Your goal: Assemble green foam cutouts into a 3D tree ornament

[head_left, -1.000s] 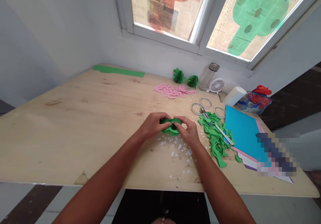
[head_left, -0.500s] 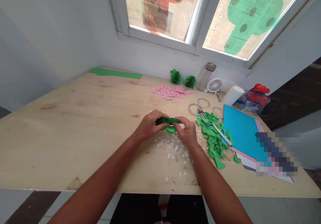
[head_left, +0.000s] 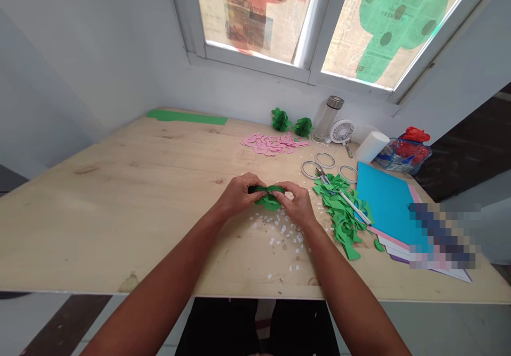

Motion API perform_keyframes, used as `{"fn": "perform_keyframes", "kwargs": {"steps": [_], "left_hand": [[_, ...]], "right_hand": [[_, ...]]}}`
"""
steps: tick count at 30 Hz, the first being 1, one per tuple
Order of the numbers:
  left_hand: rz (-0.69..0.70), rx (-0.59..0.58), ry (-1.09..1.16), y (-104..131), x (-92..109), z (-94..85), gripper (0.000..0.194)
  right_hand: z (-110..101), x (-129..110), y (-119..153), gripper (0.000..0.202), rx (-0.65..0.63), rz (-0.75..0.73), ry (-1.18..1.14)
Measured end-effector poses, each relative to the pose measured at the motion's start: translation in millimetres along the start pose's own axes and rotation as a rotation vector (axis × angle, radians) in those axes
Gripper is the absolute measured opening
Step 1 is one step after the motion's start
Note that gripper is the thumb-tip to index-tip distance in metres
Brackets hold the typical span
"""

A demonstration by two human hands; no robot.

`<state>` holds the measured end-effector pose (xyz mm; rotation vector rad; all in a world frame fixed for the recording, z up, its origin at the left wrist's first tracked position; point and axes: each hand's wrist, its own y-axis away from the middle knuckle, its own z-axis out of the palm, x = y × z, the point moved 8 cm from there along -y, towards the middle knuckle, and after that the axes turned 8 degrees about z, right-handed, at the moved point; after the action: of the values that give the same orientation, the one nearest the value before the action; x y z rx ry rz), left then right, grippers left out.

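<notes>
Between my two hands, just above the table, is a stack of green paper cutouts point(head_left: 272, 203) with rounded, lobed edges. My left hand point(head_left: 240, 193) pinches its left side, thumb in front and fingers behind. On the right side, my right hand point(head_left: 296, 201) grips it the same way. The upper layers bulge on either side of a dip in the middle, while a lower layer hangs toward me. Small white paper bits point(head_left: 284, 229) lie scattered on the wood below. My fingers cover both ends of the stack.
Green scraps point(head_left: 345, 223), scissors point(head_left: 321, 175) and tape rolls point(head_left: 324, 159) lie to the right, beside blue paper point(head_left: 381, 201). Behind are pink cutouts point(head_left: 271, 144), two green paper balls point(head_left: 281, 119), a bottle point(head_left: 329, 116) and a small fan point(head_left: 341, 131). A green strip point(head_left: 187, 116) lies back left.
The top of the green stack has gone from nearly flat to dipped in the middle, its two sides bulging. Both hands keep their pinch. The view has shifted slightly.
</notes>
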<state>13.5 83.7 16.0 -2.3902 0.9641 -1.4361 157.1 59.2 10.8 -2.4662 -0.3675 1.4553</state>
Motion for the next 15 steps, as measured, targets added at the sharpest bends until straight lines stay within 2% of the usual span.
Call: {"fn": "perform_keyframes", "kwargs": {"steps": [8,11,13,15], "left_hand": [[-0.106,-0.048,0.2,1.2,3.4,4.2,0.02],[-0.16,-0.005,0.225,3.2,0.5,3.4,0.018],[-0.192,0.043,0.211,4.5,-2.4,1.6,0.016],[-0.213,0.091,0.195,5.4,-4.6,-0.4,0.016]], "right_hand": [[0.2,10.5,-2.6,0.015,0.014,0.064,-0.088],[1.2,6.2,-1.6,0.016,0.022,0.049,-0.057],[-4.1,-0.2,0.2,0.021,0.107,0.017,0.03],[-13.5,-9.8,4.2,0.025,0.252,-0.033,0.142]]}}
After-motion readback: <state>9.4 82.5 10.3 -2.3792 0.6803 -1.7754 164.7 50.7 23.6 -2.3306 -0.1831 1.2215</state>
